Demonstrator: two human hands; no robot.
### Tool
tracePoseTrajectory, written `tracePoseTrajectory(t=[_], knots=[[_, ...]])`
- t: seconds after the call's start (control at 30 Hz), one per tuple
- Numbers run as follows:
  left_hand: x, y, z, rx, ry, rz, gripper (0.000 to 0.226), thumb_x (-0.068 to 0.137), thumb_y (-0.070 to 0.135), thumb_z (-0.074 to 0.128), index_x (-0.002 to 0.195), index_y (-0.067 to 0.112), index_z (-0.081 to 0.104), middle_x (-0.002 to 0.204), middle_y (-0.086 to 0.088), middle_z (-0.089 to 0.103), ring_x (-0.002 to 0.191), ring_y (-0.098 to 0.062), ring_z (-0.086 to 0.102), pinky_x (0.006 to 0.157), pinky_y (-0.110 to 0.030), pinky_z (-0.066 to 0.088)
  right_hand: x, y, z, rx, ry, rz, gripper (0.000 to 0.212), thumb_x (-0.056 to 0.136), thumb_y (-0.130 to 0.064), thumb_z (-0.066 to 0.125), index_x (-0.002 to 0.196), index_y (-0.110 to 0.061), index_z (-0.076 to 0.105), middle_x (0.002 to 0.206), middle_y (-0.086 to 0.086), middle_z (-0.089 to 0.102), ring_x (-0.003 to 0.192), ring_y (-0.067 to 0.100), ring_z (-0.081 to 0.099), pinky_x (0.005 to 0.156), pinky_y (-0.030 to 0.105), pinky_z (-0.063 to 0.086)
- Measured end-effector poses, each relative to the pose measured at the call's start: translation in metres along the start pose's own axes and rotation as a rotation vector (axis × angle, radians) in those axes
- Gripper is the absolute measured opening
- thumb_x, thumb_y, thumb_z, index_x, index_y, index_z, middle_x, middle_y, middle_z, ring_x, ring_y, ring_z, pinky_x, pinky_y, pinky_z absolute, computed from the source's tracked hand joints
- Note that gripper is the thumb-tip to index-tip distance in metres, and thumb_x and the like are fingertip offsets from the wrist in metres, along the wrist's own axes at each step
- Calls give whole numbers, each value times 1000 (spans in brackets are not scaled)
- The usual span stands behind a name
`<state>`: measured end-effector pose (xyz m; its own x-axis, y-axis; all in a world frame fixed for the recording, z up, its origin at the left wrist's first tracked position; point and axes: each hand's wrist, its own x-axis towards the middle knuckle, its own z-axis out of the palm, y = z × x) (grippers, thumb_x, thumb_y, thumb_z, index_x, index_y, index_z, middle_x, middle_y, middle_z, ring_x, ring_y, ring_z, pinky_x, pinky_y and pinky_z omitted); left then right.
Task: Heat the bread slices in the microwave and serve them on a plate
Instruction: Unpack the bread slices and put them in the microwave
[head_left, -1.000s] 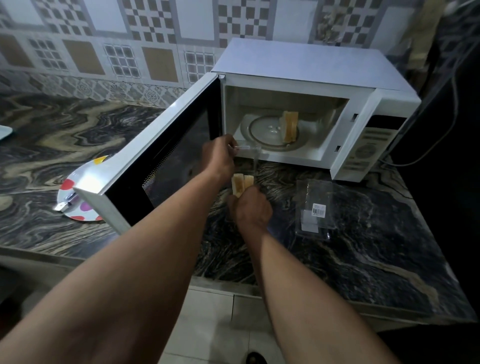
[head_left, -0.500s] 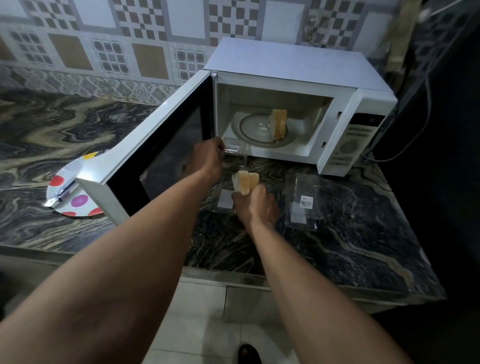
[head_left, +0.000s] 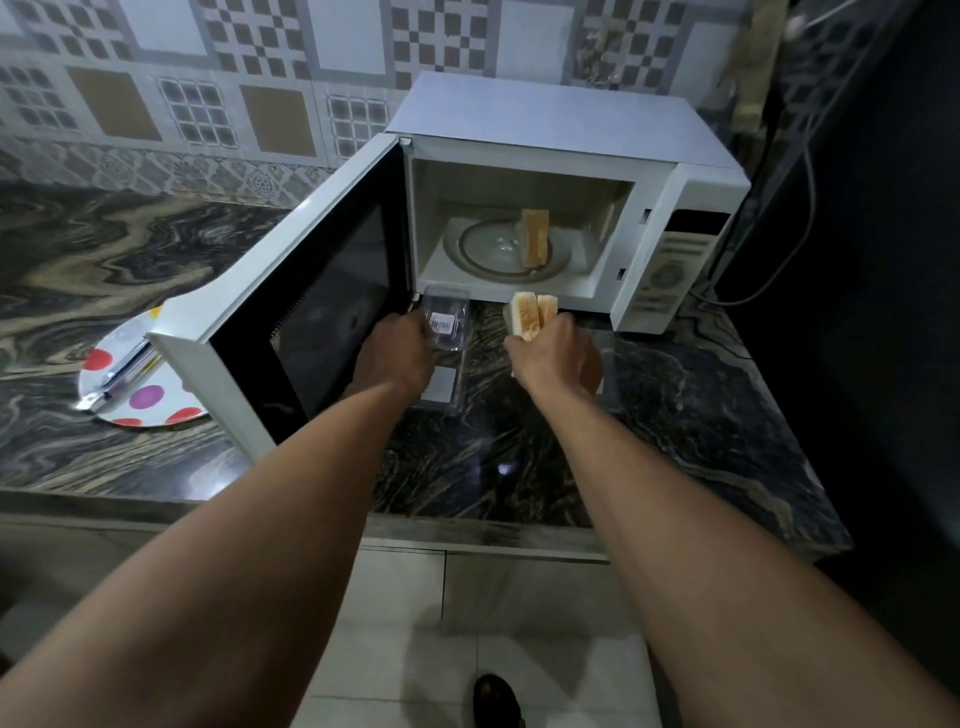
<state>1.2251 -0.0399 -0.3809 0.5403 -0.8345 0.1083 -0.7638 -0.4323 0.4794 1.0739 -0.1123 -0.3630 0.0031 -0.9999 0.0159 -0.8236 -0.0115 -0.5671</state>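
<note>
1. Nearest, the right hand (head_left: 558, 356) is clenched round two bread slices (head_left: 531, 315). It holds them upright just before the microwave's opening, probably so they can go straight in.
2. Beside it, the left hand (head_left: 402, 356) grasps a clear plastic box (head_left: 447, 322), tipped up off the counter (head_left: 701, 415). The box looks empty and is likely the bread's packaging, held out of the way.
3. Off to the left, a spotted plate (head_left: 145, 397) carries a metal utensil (head_left: 119, 371), presumably set ready for serving.
4. The microwave door (head_left: 311, 312) stands swung wide, leaving the opening free for loading.
5. Farthest, inside the microwave (head_left: 545, 119), more bread (head_left: 535, 236) stands on edge on the glass turntable (head_left: 483, 249), placed to one side so there is room for the rest.
</note>
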Motion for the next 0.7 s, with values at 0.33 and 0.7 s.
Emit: tracePoseTrajectory(t=[0.33, 0.7], knots=[[-6, 39, 51, 183, 92, 214, 31, 83, 15, 62, 114, 14, 66, 122, -12, 64, 112, -36, 56, 91, -42, 47, 37, -10, -15, -2, 44, -74, 46, 82, -47, 72, 111, -13, 62, 106, 7, 70, 93, 31, 67, 65, 32, 40], [40, 74, 140, 14, -178, 211, 48, 98, 11, 44, 146, 7, 45, 151, -20, 41, 141, -38, 34, 114, -48, 32, 95, -22, -9, 21, 12, -129, 40, 82, -47, 73, 107, -17, 65, 103, 5, 72, 89, 29, 68, 63, 30, 40]])
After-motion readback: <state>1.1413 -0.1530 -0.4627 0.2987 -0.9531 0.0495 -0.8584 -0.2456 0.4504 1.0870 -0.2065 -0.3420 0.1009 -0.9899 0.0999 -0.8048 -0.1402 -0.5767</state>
